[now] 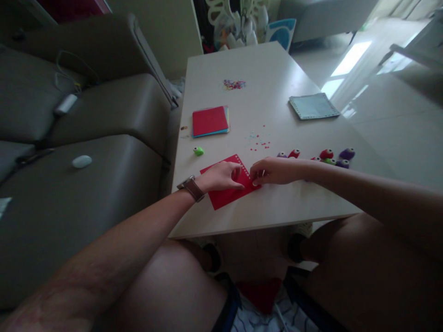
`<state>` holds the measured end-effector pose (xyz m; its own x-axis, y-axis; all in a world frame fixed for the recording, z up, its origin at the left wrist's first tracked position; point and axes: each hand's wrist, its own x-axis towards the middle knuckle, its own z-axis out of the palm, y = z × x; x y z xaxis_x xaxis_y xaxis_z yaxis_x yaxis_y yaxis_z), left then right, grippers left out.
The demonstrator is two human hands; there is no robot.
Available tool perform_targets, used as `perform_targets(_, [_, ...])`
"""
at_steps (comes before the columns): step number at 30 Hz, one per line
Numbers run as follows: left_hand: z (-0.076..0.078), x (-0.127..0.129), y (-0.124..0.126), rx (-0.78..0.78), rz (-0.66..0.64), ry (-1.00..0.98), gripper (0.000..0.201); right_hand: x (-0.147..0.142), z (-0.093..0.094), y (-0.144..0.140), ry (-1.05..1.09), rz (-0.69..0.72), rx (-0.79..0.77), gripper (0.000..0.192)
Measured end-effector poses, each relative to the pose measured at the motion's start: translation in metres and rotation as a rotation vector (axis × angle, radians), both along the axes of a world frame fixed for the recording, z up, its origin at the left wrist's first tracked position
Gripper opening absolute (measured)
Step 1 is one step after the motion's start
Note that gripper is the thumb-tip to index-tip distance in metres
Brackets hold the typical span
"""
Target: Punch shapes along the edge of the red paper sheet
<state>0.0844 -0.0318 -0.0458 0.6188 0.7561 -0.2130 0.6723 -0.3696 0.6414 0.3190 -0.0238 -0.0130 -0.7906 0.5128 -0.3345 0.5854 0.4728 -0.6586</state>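
Note:
A red sheet of paper point(224, 197) lies at an angle near the table's front edge. A row of small punched holes runs along its upper right edge. My left hand point(224, 176), with a brown-strapped watch at the wrist, rests on the sheet, fingers curved and thumb apart from them. At the sheet's right corner, my right hand point(268, 170) has thumb and fingers closed on the paper; anything else inside them is hidden. Small red, purple and green craft punches point(326, 154) sit beyond my right forearm, which partly covers them. One green punch point(198, 151) stands left of the sheet.
A stack of coloured paper point(210, 121) with red on top lies farther back on the white table point(256, 64). Tiny punched bits point(259, 140) are scattered nearby, and a multicoloured pile point(234, 84) lies behind. A pale, flat, stitched-edged item point(313, 106) sits at right. A grey sofa point(104, 184) flanks the left.

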Motion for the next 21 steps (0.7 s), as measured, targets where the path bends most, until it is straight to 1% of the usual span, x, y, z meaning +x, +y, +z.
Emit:
perform_targets(5, [0.002,0.001,0.000,0.021,-0.014,0.030,0.037,0.000,-0.002,0.000,0.002,-0.001,0.001,0.012])
perform_targets(8, [0.006,0.004,-0.002,0.049,-0.017,0.053,0.041,0.000,-0.003,0.000,0.006,-0.016,-0.020,0.012])
perform_targets(13, [0.011,0.010,-0.005,0.078,0.002,0.122,0.049,-0.003,-0.005,0.001,-0.056,-0.097,-0.017,0.012])
perform_targets(17, [0.012,0.015,-0.007,0.084,0.041,0.157,0.045,-0.010,-0.004,0.001,-0.133,-0.179,-0.014,0.015])
perform_targets(21, [0.011,0.017,-0.005,0.053,0.064,0.185,0.044,-0.017,0.003,0.000,-0.195,-0.225,-0.025,0.008])
